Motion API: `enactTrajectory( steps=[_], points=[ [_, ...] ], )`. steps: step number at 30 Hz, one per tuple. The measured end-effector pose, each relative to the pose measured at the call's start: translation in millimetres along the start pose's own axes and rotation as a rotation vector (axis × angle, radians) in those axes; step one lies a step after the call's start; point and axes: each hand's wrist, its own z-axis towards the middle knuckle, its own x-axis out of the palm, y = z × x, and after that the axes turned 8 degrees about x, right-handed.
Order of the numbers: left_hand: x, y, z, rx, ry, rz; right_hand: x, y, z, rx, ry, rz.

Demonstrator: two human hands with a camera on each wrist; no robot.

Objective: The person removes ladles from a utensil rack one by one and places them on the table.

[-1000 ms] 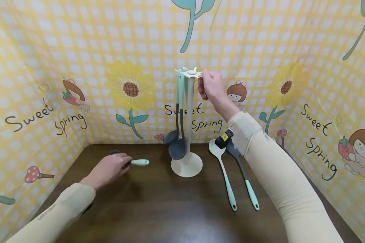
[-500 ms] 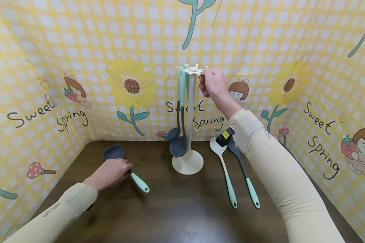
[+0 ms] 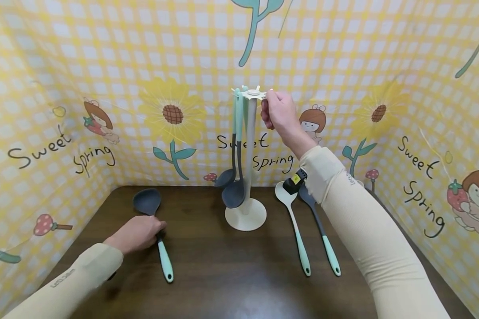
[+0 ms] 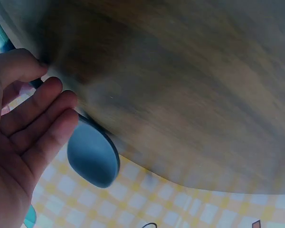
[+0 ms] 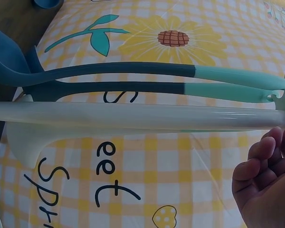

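My left hand (image 3: 137, 232) pinches a ladle (image 3: 147, 200) by its dark shaft, low over the left side of the table. The bowl points to the back wall, and the mint handle comes toward the front. In the left wrist view thumb and fingers close on the shaft, with the ladle's bowl (image 4: 92, 154) beyond them. My right hand (image 3: 279, 113), fingers curled, grips a hook on the right of the white utensil stand's top (image 3: 253, 93). Two dark utensils with mint handles (image 3: 238, 115) hang on the stand's left. A pale utensil (image 5: 26, 142) hangs behind the pole.
The stand's round base (image 3: 245, 216) rests at the table's back middle. Right of it lie a white ladle-like spoon (image 3: 293, 217) and a dark utensil (image 3: 317, 217), its head partly hidden by the wrist camera. A checked cloth (image 3: 175, 53) surrounds the wooden table (image 3: 223, 279).
My left hand has turned the ladle: its handle swung from pointing right to pointing forward, and the bowl came into view. The hand shifted slightly left and nearer. My right hand stays at the stand.
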Motion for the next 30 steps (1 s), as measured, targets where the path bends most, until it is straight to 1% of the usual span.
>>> enactTrajectory(
  steps=[3,5,7,10,12,14,17,21,27,30],
  points=[
    [-0.6,2.8,-4.1,-0.033,0.049,-0.018,0.7,0,0,-0.003,0.005,-0.006],
    [-1.8,4.7,-5.4,-0.080,0.100,-0.063,0.8,1,0,-0.001,0.010,-0.012],
    [-3.7,6.7,-4.6,-0.149,0.139,-0.134,0.6,2,0,-0.003,0.006,-0.015],
    [-7.5,8.6,-1.3,-0.259,0.167,-0.255,-0.4,5,1,-0.004,-0.007,-0.009],
    [-9.3,9.0,0.4,-0.307,0.168,-0.313,-1.2,5,1,-0.006,-0.013,-0.003],
    [-10.0,8.6,0.5,-0.339,0.178,-0.351,-1.5,6,2,-0.006,-0.012,0.002],
    [-8.1,8.1,-1.5,-0.366,0.193,-0.380,-1.5,4,1,-0.003,-0.009,-0.003],
    [-2.7,8.0,-7.3,-0.393,0.194,-0.405,-0.8,1,-1,0.003,-0.008,-0.008],
    [0.4,13.7,-18.4,-0.408,0.157,-0.433,-0.1,1,-3,0.012,-0.010,0.000],
    [-0.1,19.3,-22.1,-0.406,0.140,-0.429,-0.4,3,-2,0.005,-0.009,-0.008]
  ],
)
